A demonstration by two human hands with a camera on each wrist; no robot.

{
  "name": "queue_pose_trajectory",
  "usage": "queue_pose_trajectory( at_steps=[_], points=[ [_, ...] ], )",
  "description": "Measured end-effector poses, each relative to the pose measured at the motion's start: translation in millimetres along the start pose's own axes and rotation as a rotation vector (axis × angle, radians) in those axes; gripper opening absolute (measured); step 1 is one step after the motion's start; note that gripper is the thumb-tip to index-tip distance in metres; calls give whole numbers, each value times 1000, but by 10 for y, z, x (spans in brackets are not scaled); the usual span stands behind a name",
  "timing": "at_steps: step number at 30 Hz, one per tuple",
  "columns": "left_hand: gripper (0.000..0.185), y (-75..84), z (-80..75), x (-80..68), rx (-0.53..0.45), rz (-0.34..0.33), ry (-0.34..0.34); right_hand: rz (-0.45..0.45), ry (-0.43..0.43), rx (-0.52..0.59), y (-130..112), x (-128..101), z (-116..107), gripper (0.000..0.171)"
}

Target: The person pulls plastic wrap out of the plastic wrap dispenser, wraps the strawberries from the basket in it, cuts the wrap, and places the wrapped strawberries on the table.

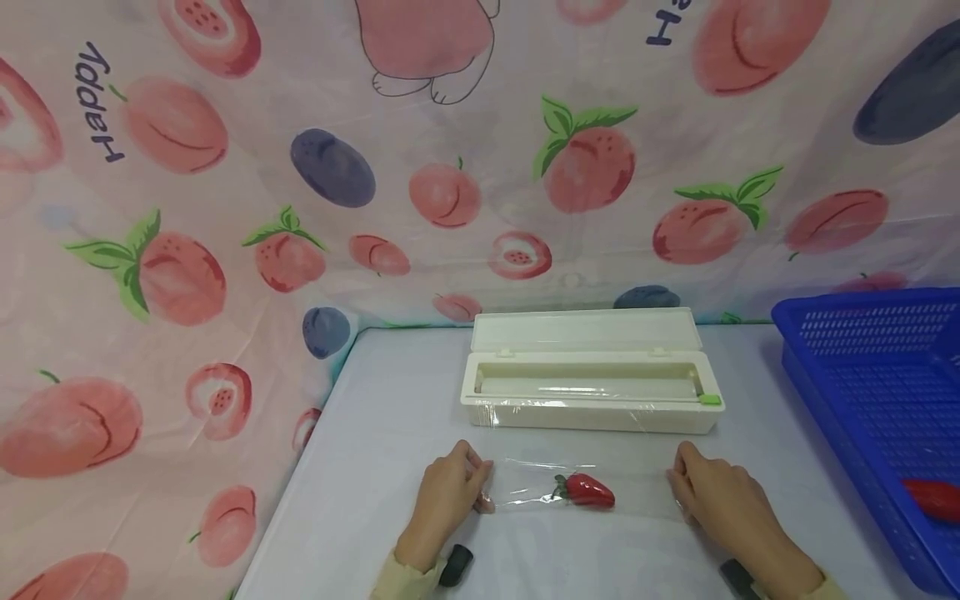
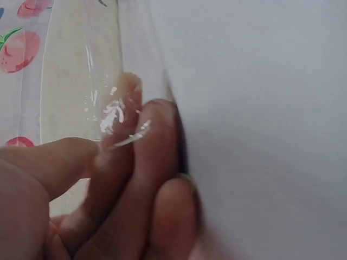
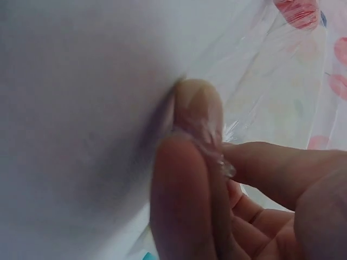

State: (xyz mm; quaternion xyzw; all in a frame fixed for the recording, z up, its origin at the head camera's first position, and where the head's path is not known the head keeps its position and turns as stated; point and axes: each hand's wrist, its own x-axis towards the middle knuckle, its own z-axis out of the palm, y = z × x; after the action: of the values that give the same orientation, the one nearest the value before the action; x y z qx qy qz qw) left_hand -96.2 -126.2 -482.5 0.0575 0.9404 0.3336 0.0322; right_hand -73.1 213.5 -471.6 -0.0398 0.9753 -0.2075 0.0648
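Note:
A sheet of clear plastic wrap (image 1: 525,475) stretches between both hands, low over the white table. My left hand (image 1: 450,487) pinches its left end between thumb and fingers; glossy film covers the fingertips in the left wrist view. At the other end my right hand (image 1: 716,492) pinches the wrap, which bunches into a small fold by the thumb in the right wrist view. A red strawberry (image 1: 591,490) with a green stem lies at the middle of the film, its leaves pointing left. Behind the hands stands a cream wrap dispenser box (image 1: 592,417), lid raised, film hanging over its front edge.
On the right stands a blue plastic basket (image 1: 832,433) with a red item (image 1: 933,498) inside. A green slider (image 1: 708,400) sits at the dispenser's right front edge. Fruit-print cloth (image 1: 450,125) hangs behind and left of the white table (image 1: 360,433).

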Motion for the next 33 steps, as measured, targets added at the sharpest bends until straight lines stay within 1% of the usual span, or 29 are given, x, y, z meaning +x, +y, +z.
queue_pose_trajectory(
  at_steps=[5, 11, 13, 15, 18, 26, 31, 33],
  points=[
    [24, 21, 20, 30, -51, -84, 19, 41, -2, -3, 3, 22, -4, 19],
    [30, 20, 27, 64, -178, -181, 24, 59, 12, 0, 9, 43, -3, 22],
    [32, 14, 30, 72, -198, -203, 27, 58, 21, -2, 12, 46, -1, 23],
    [33, 13, 31, 77, -192, -219, 35, 61, 24, -1, 13, 49, -1, 24],
    [35, 8, 38, 92, -144, -227, 45, 68, 28, -1, 16, 52, -1, 24],
    [37, 0, 27, 135, -63, -251, 64, 90, 26, 6, 25, 57, -20, 26],
    [39, -5, 25, 155, -24, -259, 78, 95, 19, 25, 27, 55, -36, 26],
    [40, -7, 27, 160, 3, -251, 85, 106, 11, 26, 23, 58, -42, 27]
  ],
)
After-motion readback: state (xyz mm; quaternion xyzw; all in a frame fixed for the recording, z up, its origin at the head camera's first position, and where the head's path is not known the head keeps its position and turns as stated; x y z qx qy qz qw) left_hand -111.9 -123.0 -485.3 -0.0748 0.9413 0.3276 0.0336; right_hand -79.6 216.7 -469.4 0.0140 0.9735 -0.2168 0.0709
